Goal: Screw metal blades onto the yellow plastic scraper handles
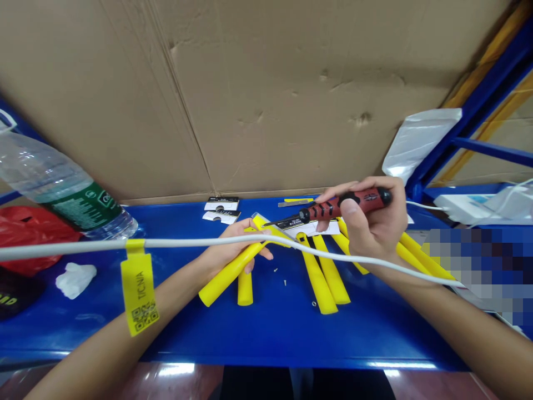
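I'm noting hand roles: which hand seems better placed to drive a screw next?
Probably the right hand: it holds the red-handled screwdriver, tip pointing toward the yellow-handled piece, which the left hand holds.

Here we are, head camera, close above the near edge of the desk [270,336], facing forward and down, cardboard [291,100] beyond.

Two black-and-white printed cards [220,206] lie at the rear edge of a glossy blue bench [266,339], a crumpled white tissue [76,279] toward its left edge. Nearer the front edge, tiny silver screws [285,283] (two are visible) rest near long yellow tubular handles [317,276]; a white plastic block [456,205] sits toward the rear right.
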Demonstrator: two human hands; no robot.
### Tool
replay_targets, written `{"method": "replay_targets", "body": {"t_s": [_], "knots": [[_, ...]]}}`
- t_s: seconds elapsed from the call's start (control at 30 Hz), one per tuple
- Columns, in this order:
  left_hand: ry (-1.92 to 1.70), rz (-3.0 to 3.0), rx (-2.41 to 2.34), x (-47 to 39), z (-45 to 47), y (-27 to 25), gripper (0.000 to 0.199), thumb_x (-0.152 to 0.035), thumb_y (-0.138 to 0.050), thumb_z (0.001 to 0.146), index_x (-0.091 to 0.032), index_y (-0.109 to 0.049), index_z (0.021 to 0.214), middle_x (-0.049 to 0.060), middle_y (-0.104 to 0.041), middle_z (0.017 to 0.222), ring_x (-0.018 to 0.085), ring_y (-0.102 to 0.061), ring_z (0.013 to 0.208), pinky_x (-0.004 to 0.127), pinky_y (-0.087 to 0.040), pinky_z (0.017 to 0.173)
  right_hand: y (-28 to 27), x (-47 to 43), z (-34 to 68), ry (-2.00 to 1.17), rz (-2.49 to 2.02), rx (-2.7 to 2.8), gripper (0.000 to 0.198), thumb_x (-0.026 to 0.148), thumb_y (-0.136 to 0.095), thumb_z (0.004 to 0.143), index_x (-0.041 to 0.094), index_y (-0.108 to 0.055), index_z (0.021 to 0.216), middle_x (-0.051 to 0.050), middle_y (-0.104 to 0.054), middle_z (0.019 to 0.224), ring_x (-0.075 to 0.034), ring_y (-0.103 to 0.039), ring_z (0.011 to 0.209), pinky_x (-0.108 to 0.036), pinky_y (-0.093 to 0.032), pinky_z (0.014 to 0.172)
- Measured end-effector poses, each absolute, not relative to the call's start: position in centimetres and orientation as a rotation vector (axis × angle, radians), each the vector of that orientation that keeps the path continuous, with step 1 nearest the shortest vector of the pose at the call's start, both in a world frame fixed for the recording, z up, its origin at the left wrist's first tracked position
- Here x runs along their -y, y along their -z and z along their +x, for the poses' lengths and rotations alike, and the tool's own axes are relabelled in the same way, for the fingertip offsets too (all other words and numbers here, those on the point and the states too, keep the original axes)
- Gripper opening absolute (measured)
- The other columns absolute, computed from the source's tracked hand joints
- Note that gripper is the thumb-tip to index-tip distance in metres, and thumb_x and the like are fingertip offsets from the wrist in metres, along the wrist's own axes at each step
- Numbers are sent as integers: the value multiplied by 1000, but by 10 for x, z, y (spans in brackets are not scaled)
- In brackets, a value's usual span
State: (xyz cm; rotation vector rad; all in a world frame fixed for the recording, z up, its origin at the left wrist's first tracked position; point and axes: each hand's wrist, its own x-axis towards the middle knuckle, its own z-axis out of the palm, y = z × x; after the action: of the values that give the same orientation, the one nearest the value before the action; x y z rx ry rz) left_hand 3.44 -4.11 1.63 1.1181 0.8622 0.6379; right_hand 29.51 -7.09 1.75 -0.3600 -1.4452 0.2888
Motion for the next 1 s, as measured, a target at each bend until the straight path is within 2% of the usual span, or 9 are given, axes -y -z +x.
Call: {"method": "replay_targets", "body": {"t_s": [0.37,0.43,0.53,0.6,0.77,1.0], "knots": [[-642,1132,-847,41,34,-12,38,-31,-91,96,-19,-61,115,11,-87,89,16,-70,43,20,-51,33,-21,77,294,-80,-328,1554,32,19,-80,104,31,-64,128,-4,-87,110,-17,-76,57,-30,-65,49],[-642,1133,-846,41,34,-13,37,-32,-91,97,-20,-60,112,10,-86,88,16,-69,41,20,-49,32,-21,77,294,-41,-335,1566,34,18,-81,102,30,-64,129,-5,-88,108,-21,-82,66,-33,-68,54],[-640,1134,-854,41,35,-14,38,-32,-92,96,-20,-59,109,9,-86,88,16,-69,42,20,-49,32,-21,76,295,-1,-314,1583,37,18,-83,99,28,-65,129,-7,-87,105,-27,-87,83,-41,-75,69],[-642,1132,-857,41,35,-15,39,-32,-93,94,-21,-59,108,9,-86,90,17,-72,44,21,-49,32,-21,75,296,7,-279,1608,40,18,-83,98,29,-65,131,-7,-87,105,-28,-87,86,-44,-76,75],[-653,1132,-858,42,35,-14,42,-34,-95,92,-20,-59,109,9,-87,94,20,-79,53,19,-49,32,-28,76,299,34,-189,1695,48,16,-86,94,27,-65,136,-9,-88,109,-28,-88,87,-42,-76,73],[-649,1161,-868,46,34,-16,39,-34,-92,95,-20,-60,113,8,-86,85,16,-70,42,20,-50,33,-36,87,304,-46,-150,1805,67,6,-90,83,25,-69,144,-12,-89,116,-28,-89,93,-40,-78,78]]}}
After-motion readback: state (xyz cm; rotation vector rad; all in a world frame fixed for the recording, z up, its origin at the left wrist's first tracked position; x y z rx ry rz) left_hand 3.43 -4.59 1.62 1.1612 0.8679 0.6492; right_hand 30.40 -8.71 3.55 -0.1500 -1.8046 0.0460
